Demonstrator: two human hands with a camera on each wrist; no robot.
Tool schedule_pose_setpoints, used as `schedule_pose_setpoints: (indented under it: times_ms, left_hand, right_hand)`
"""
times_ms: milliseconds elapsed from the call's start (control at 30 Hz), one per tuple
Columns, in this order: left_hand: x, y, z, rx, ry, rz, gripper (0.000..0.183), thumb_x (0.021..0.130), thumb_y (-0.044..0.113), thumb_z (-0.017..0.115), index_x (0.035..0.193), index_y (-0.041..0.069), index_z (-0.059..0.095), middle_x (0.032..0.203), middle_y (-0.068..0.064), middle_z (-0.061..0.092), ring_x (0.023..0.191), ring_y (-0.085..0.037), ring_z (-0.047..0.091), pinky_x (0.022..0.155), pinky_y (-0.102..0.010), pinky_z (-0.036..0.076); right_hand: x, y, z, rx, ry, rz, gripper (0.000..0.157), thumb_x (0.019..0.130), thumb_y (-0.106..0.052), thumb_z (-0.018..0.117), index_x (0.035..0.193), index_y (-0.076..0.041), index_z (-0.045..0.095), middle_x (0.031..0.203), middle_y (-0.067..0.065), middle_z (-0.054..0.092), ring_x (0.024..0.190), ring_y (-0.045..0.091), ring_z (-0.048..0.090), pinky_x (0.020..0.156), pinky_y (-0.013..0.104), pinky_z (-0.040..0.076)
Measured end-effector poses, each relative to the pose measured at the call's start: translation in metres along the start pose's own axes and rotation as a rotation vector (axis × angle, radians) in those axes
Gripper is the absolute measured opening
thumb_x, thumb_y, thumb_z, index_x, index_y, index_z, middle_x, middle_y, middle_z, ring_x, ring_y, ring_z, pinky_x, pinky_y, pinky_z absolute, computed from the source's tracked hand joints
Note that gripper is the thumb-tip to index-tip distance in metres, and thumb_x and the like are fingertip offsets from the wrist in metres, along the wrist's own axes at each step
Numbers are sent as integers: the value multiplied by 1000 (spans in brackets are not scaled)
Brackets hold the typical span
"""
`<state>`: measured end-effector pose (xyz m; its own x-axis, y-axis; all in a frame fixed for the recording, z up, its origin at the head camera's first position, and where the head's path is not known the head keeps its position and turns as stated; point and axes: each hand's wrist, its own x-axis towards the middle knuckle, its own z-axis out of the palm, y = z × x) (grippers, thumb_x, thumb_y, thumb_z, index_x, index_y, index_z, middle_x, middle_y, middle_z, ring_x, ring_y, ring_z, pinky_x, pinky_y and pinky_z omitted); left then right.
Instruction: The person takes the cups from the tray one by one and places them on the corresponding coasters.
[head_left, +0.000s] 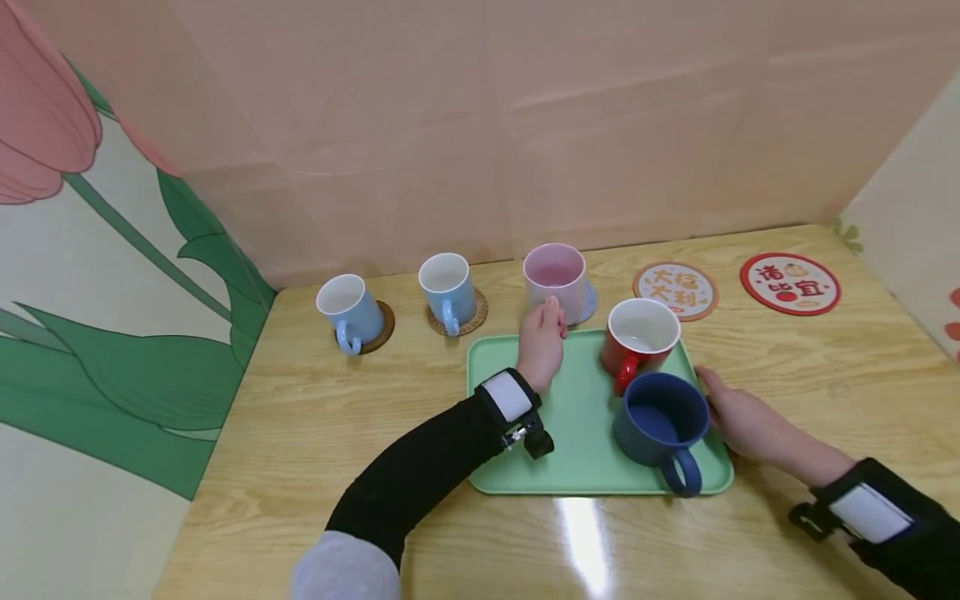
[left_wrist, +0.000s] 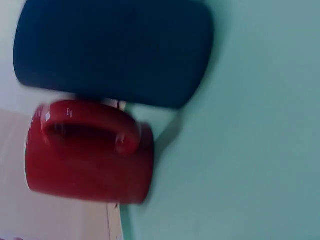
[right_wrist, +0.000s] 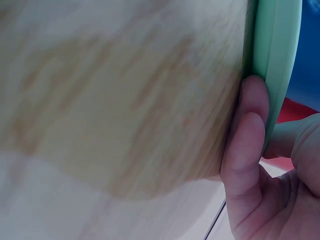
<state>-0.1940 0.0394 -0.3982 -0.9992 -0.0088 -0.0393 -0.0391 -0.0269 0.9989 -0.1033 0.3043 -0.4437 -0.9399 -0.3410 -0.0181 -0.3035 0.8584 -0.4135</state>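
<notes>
Pink mug (head_left: 558, 282) stands just beyond your left hand (head_left: 542, 346), fingers pinching its near side; your right hand (head_left: 750, 421), farther off, grips the green tray (head_left: 577, 433)

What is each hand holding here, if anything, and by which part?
The right hand grips the green tray by its right rim. The left hand pinches the pink mug at its near side; whether that is the handle cannot be seen.
</notes>
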Motion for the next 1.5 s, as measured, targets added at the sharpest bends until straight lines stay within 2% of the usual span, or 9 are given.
schedule_pose_setpoints:
  times_ms: [233, 600, 1000, 1233, 1500]
  left_hand:
    - [19, 2, 17, -45, 98, -1, 42, 110, 19, 43, 77, -6, 53, 67, 4, 44, 63, -7, 43, 62, -19, 37]
    - [33, -8, 34, 4, 133, 22, 43, 110, 19, 42, 73, 0, 53, 64, 4, 44, 61, -7, 43, 63, -20, 36]
    - [33, -21, 42, 27, 183, 37, 42, 109, 18, 43, 73, -1, 55, 61, 6, 42, 59, -7, 42, 61, -22, 36]
    - [32, -24, 47, 17, 177, 62, 42, 110, 18, 42, 83, -10, 57, 65, 5, 42, 61, -7, 41, 62, -22, 35]
    - [33, -27, 46, 53, 228, 97, 40, 109, 15, 43, 76, -5, 56, 66, 3, 43, 63, -9, 41, 62, -25, 37]
  right_hand:
    - [-1, 0, 3, 2, 17, -19, 53, 91, 8, 65, 131, 21, 33, 70, 11, 61, 66, 30, 64, 61, 51, 55]
    - [-1, 0, 2, 6, 15, -17, 54, 91, 8, 65, 132, 21, 33, 71, 12, 63, 66, 30, 65, 62, 51, 56]
    - [-2, 0, 1, 3, 30, -26, 54, 90, 9, 65, 131, 21, 33, 70, 12, 60, 65, 30, 63, 61, 51, 55]
    - [-1, 0, 2, 5, 24, -17, 54, 90, 8, 65, 131, 21, 33, 68, 8, 60, 63, 27, 62, 59, 49, 54]
    - [-2, 2, 4, 6, 34, -22, 54, 90, 8, 65, 131, 21, 33, 69, 7, 61, 63, 26, 62, 60, 48, 54]
